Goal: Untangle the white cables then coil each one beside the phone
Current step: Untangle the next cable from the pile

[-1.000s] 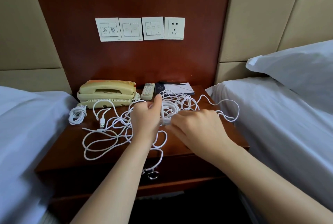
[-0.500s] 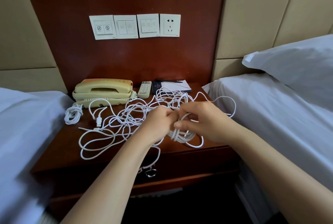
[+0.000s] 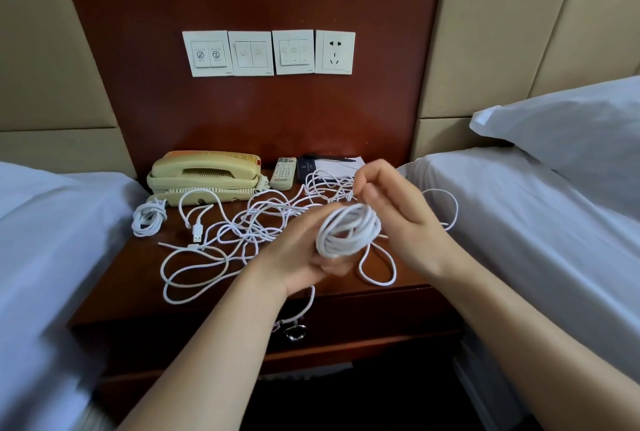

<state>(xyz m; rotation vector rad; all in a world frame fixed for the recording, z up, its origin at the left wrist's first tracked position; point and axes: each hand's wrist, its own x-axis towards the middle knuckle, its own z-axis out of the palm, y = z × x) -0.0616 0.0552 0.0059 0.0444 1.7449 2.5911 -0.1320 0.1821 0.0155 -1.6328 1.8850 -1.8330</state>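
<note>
Currently a part-wound coil [image 3: 348, 229] is gripped at frame centre by the left hand [image 3: 298, 257], fingers curled round it. Its strand [image 3: 353, 193] appears pinched just above by the right hand [image 3: 398, 209]. The phone [image 3: 204, 176] lies upper left across the desk [image 3: 138, 292], so the left hand is judged nearer.

Both bare forearms reach forward from below and meet in the middle. The left grip [image 3: 304, 254] holds a coiled bundle of thin white cable [image 3: 348, 229], fingers curled round it. The right grip [image 3: 398, 212] is raised just beside it, fingers curled and thumb near the forefinger. Whether it pinches a strand is unclear.
</note>
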